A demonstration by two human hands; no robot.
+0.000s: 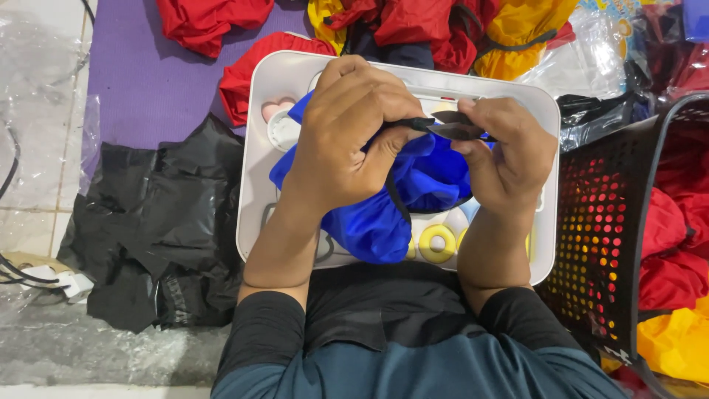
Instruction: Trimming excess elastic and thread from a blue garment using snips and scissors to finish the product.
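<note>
I see the blue fabric pouch (384, 199) bunched on the white tray (258, 148), which rests across the person's lap, so the tray serves as a small work surface and keeps the slippery cloth from sliding off. From the pouch's gathered mouth a black strap (450, 127) runs up between both hands — held taut and level, presumably so its flat end can be seen and worked.

The left hand (347, 140) arches over the pouch with the wrist bent down, its fingers (384, 111) clenched on the strap's near end and on a fold of blue cloth beneath. The right hand (509, 159) faces it from the other side, thumb and forefinger pinching the strap's flat black tip, the remaining fingers curled in toward the palm. Both forearms come up from the dark sleeves and angle inward, elbows apart.

Under the pouch I make out a yellow ring (437, 242) set in the tray (other tray shapes are mostly covered). To the person's left lies a heap of black fabric (155, 214) on the floor, partly over a purple mat (148, 74). To the right stands a black mesh basket (613, 222) holding red and yellow cloth, and more red and yellow bundles (443, 29) pile up beyond the tray.
</note>
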